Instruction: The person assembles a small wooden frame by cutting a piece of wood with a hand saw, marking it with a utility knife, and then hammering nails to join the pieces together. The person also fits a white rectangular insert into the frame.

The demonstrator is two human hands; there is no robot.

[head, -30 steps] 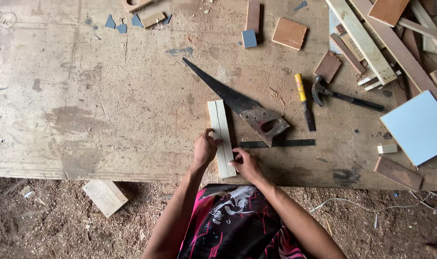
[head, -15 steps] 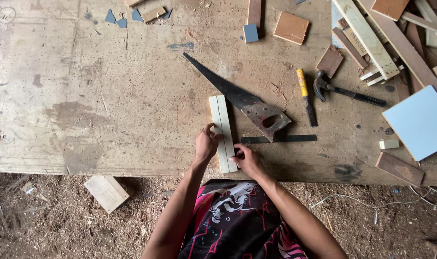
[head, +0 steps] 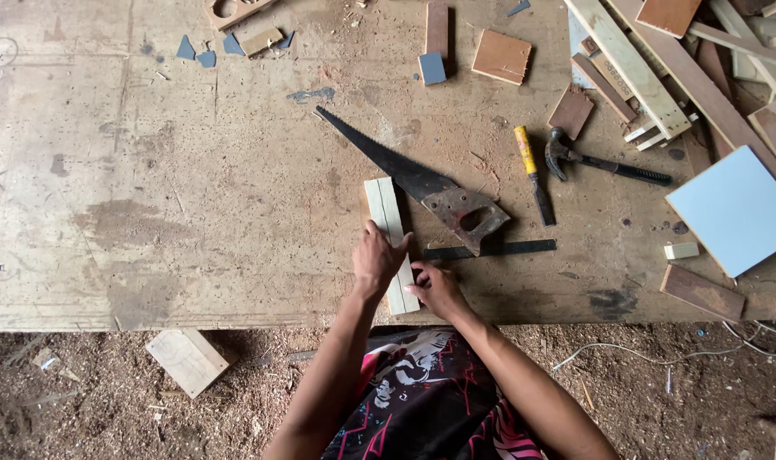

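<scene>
A pale wooden strip (head: 384,207) lies lengthwise on the worn workbench (head: 192,213), close to its near edge. My left hand (head: 377,257) presses down on the middle of the strip, fingers spread over it. My right hand (head: 437,290) sits at the strip's lower right edge with its fingers curled, touching the end of a dark flat ruler (head: 498,249). Whether it holds a small marker is unclear. A handsaw (head: 422,183) with a rusty handle lies diagonally just right of the strip.
A yellow-handled chisel (head: 532,175) and a hammer (head: 601,162) lie to the right. A light blue tile (head: 733,209), planks (head: 652,68) and offcuts crowd the far right. A wood block (head: 186,361) lies on the sawdust floor below the bench edge.
Both hands stay on the strip near the ruler. The left hand has edged slightly further up the strip. Only the view has shifted a little.
</scene>
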